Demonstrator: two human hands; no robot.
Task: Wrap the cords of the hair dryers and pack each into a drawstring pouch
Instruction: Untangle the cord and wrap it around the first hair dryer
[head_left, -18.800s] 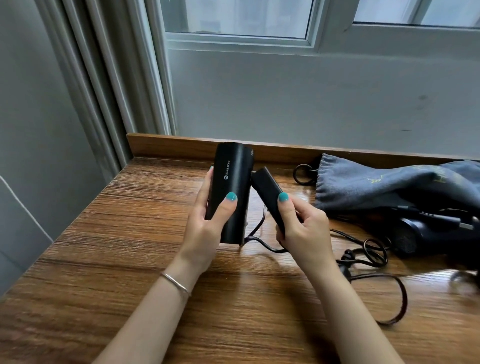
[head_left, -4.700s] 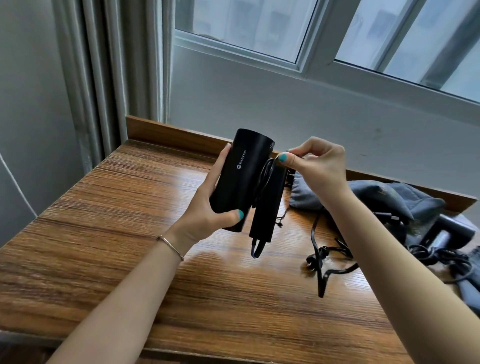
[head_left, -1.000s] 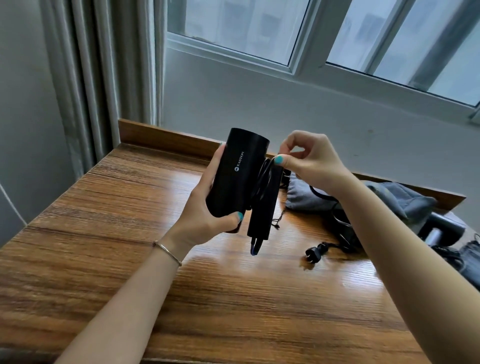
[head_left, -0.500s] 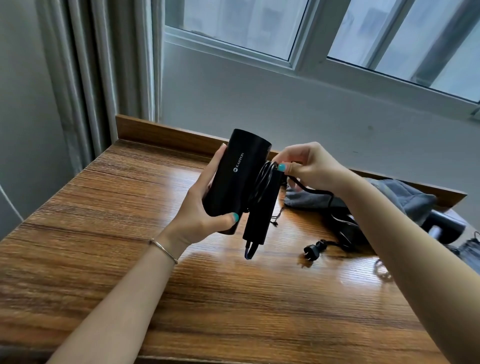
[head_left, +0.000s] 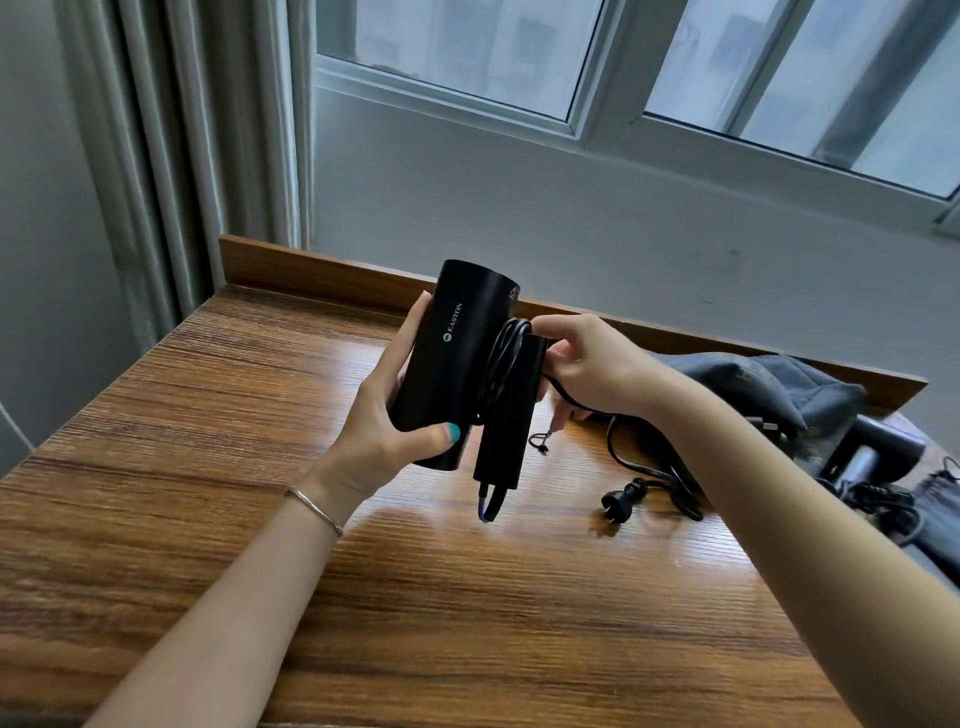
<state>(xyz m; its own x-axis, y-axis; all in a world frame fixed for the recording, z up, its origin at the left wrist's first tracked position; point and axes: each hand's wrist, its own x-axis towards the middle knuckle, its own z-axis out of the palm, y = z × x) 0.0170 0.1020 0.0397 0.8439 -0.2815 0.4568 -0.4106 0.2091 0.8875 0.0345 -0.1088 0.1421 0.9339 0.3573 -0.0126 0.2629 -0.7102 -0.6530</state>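
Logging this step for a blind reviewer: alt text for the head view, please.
The left hand grips a black folded hair dryer above a wooden table while the right hand winds its cord around the handle. The plug lies on the table, a grey pouch behind.

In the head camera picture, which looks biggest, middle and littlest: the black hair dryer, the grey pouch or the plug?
1. Black hair dryer, though it is held up nearer the camera.
2. Grey pouch, partly hidden behind the arm, so its rank is unsure.
3. Plug, clearly smallest.
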